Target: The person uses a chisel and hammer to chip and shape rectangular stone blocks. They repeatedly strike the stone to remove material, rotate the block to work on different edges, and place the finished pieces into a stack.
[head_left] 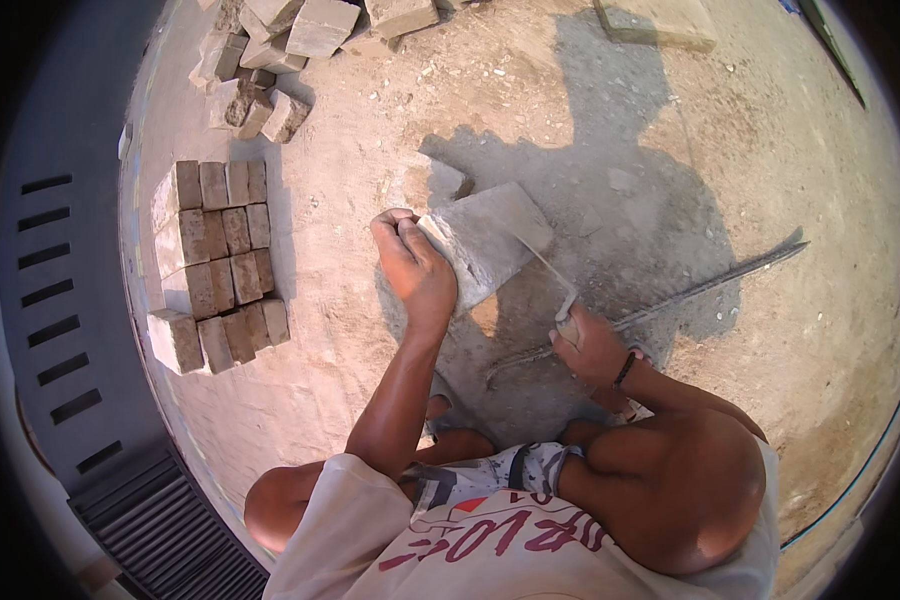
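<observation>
In front of me a flat, grey stone block (pixel 495 232) is tilted, its left edge rough and pale. My left hand (pixel 417 262) grips that left edge with curled fingers. In my right hand (pixel 592 346), closed round its near end, is a thin bent metal tool (pixel 547 264). The tool's shaft reaches up-left to the block's right part; I cannot make out the shape of its tip. Just behind the block, another stone piece (pixel 448 184) lies on the ground, partly covered by it.
A long dark strip (pixel 712 287) lies on the dusty ground right of the block. At left stand neatly stacked blocks (pixel 220 262); loose blocks (pixel 270 50) are heaped at far left. A slab (pixel 660 22) lies at the far right. Dark slotted metalwork (pixel 65 330) borders the left.
</observation>
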A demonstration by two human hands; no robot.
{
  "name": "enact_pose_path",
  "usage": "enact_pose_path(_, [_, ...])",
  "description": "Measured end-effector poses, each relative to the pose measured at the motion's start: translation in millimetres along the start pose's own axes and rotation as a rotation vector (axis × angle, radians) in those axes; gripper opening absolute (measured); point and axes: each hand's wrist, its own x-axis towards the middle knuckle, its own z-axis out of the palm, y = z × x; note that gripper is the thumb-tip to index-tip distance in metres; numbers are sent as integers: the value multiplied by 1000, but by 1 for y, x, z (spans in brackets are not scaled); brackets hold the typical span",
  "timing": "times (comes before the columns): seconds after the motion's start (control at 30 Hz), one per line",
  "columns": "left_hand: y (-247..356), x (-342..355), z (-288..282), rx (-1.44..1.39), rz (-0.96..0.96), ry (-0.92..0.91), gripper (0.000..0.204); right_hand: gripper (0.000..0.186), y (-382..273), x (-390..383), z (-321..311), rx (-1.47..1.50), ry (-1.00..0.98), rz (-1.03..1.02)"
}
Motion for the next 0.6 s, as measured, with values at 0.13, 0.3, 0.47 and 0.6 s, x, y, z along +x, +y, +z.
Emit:
enact_pose_path(0.13, [0,-5,-6,-54,0,16,16,48,16,21,-20,58,175,43])
enact_pose_path(0.3, [-2,-18,1,-86,-26,-29,24,46,-63,-4,-59,279,172,-85])
enact_pose_path(0.47, [6,-19,7,-202,-69,-14,23,45,-14,-15,-37,22,-140,-22])
enact_pose_path(0.6, [9,-17,3,-234,-49,14,20,46,-21,12,-73,-53,-72,66])
